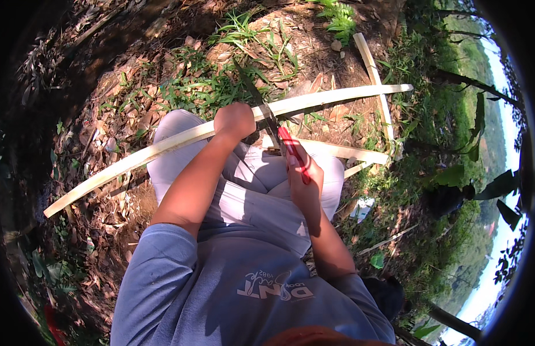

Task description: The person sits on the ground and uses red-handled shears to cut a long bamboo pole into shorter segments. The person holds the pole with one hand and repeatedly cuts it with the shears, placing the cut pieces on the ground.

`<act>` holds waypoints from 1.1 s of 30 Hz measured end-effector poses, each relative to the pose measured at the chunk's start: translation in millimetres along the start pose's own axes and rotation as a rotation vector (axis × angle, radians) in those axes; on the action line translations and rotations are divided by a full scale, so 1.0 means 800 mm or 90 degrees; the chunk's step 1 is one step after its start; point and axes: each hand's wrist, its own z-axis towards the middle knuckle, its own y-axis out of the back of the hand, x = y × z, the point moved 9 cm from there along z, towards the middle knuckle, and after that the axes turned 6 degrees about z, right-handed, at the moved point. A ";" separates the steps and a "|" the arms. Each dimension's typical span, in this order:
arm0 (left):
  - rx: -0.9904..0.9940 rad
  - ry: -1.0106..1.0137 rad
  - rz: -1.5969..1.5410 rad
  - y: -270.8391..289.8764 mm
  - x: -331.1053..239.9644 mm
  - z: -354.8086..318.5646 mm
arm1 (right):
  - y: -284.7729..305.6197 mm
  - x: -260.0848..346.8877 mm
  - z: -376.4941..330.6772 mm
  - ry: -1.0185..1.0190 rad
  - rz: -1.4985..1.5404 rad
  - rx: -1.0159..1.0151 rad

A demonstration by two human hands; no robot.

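A long pale wooden strip (135,160) lies across my knees, from the lower left to the upper right. My left hand (235,120) is closed around it near its middle, over my left knee. Just to the right of that hand, the dark blade of a hand saw (248,83) crosses the strip at a steep angle, its tip pointing away from me. My right hand (305,176) grips the saw's red handle, close to my right knee. Whether the blade has cut into the wood cannot be made out.
More pale wooden strips lie on the ground: an upright-running one (368,57) beyond the long strip's right end, and a shorter one (351,151) by my right knee. Dry leaves and grass (204,86) cover the ground. A whitish scrap (362,209) lies at right.
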 end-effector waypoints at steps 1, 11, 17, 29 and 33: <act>-0.001 0.004 0.004 0.002 0.004 0.000 | -0.016 -0.011 0.025 -0.011 0.001 -0.001; 0.105 0.002 -0.034 -0.008 0.017 0.022 | -0.009 -0.046 0.036 -0.015 0.062 -0.015; 0.145 0.009 -0.062 -0.007 0.017 0.021 | 0.057 0.015 -0.119 0.008 -0.056 -0.012; 0.082 0.016 -0.019 0.005 0.006 0.008 | 0.112 0.105 -0.145 -0.048 -0.095 -0.052; 0.000 -0.015 0.027 -0.001 -0.002 0.003 | 0.088 0.110 -0.113 -0.107 -0.037 -0.031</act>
